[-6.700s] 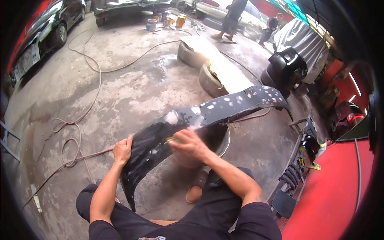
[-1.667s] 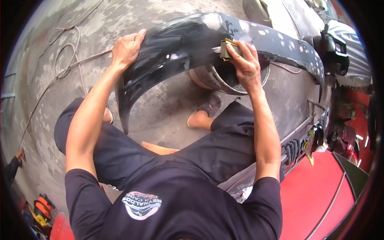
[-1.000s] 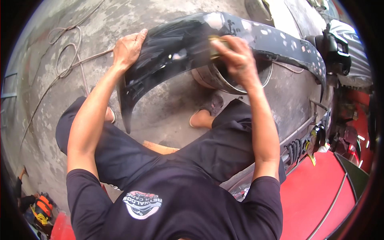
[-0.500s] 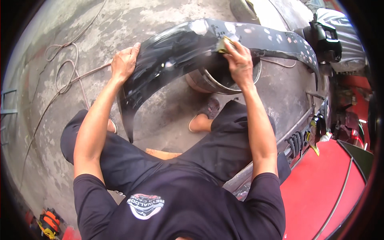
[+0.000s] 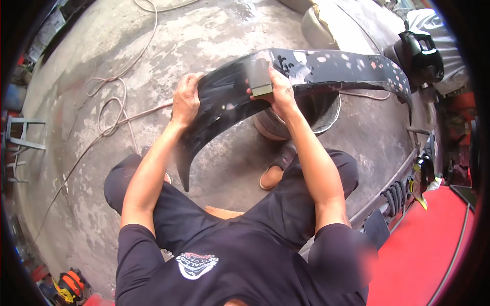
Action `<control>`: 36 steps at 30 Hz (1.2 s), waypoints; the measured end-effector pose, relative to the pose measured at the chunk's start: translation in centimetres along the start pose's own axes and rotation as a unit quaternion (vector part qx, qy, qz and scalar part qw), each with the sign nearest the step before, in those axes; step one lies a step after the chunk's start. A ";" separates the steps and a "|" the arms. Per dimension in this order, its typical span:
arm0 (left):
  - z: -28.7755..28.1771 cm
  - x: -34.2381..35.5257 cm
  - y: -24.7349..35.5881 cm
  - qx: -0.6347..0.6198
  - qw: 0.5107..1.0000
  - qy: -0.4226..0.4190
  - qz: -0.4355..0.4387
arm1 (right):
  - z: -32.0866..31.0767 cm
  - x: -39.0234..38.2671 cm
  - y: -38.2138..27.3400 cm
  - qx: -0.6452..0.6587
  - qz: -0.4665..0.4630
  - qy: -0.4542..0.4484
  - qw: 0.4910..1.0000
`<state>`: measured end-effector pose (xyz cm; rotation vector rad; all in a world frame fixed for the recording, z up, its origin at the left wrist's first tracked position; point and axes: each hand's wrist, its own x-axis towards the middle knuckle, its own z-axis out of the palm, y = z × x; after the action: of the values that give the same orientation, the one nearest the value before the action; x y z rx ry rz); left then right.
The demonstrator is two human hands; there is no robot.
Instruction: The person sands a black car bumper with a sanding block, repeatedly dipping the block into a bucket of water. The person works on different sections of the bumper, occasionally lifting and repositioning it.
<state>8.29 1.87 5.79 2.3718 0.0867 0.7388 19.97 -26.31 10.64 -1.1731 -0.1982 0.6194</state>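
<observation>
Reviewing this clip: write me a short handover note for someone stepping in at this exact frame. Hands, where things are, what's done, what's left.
Left hand: gripping the near edge of the black bumper panel, steadying it.
Right hand: pressing a sanding block against the panel's upper face.
Panel: rests across a metal bucket on the concrete floor.
Done: the far right stretch shows pale patches.
Left: the dark, glossy part near the left hand looks unsanded.
</observation>
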 end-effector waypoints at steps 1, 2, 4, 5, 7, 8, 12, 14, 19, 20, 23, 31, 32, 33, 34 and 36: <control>0.2 0.0 0.3 -0.008 1.000 -0.009 -0.001 | -0.5 0.5 0.2 -0.010 0.009 -0.006 1.000; 0.5 0.0 0.5 -0.016 1.000 -0.018 -0.002 | -0.6 0.5 0.5 -0.010 0.014 -0.006 1.000; 1.6 0.1 1.7 -0.016 1.000 -0.020 0.001 | -0.6 1.0 0.6 -0.019 0.015 -0.003 1.000; 2.1 0.2 3.4 -0.017 1.000 -0.019 -0.001 | -1.1 1.0 1.1 -0.018 0.003 0.006 1.000; 3.7 1.4 6.6 -0.052 0.999 -0.006 -0.009 | -2.4 1.7 2.4 -0.019 -0.038 0.031 0.999; 3.6 1.5 6.4 -0.068 0.997 0.005 -0.029 | -0.3 0.9 1.1 0.022 0.002 0.002 1.000; 5.8 3.4 9.9 -0.150 0.981 -0.036 -0.118 | -1.5 1.1 0.8 0.074 0.001 -0.065 0.995; 6.4 3.7 11.7 -0.179 0.971 -0.046 -0.154 | -2.3 1.5 1.4 0.095 -0.005 -0.063 0.993; 5.3 4.8 11.8 -0.337 0.899 -0.093 -0.264 | -1.0 1.6 1.7 0.022 -0.009 -0.035 0.999; 5.3 4.7 10.4 -0.357 0.890 -0.087 -0.271 | 0.2 1.8 1.9 -0.001 -0.029 -0.004 1.000; 6.1 5.1 9.2 -0.419 0.853 -0.097 -0.297 | -1.8 3.4 3.2 -0.271 -0.169 0.079 0.945; 4.9 5.3 8.6 -0.477 0.802 -0.066 -0.353 | 3.5 -1.0 -1.8 -0.551 -0.314 0.106 0.766; 5.1 5.5 8.4 -0.476 0.803 -0.056 -0.354 | 3.7 -1.1 -1.9 -0.552 -0.365 0.081 0.745; 5.4 5.4 8.7 -0.474 0.803 -0.052 -0.358 | 4.0 -1.6 -1.3 -0.564 -0.375 0.042 0.735; 5.6 5.3 8.9 -0.477 0.807 -0.055 -0.343 | 4.3 -1.9 -0.8 -0.574 -0.325 0.018 0.751; 5.3 5.2 9.4 -0.476 0.819 -0.061 -0.316 | 3.6 -1.8 0.2 -0.524 -0.301 0.032 0.796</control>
<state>14.30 -7.34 10.62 1.2791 0.3426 0.1936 16.76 -24.34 12.20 -2.0594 -0.9031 -0.1808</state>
